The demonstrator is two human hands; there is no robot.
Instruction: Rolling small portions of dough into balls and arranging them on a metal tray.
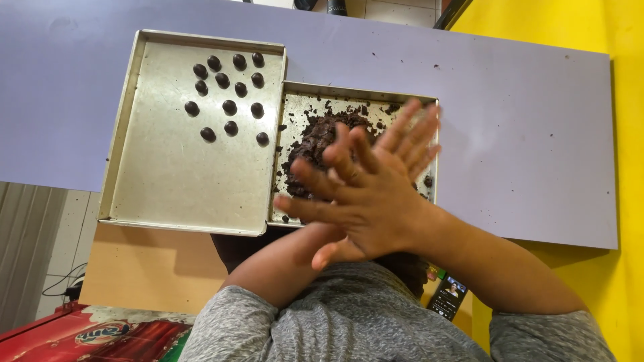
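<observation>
Balls of dark dough (228,107), thirteen, sit in the far corner of the left metal tray (168,181). Touching it, the smaller right tray (293,94) holds one crumbly dark dough heap (322,134), partly hidden by two hands. Left hand (409,137) and right hand (355,198) press flat together, fingers straight; whether anything lies between, I cannot tell. One phone (448,296) lies below

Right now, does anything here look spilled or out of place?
Yes: dark crumbs lie scattered across the smaller tray around the dough heap, and a few specks sit on the purple table. The balls on the larger tray look tidy.
</observation>
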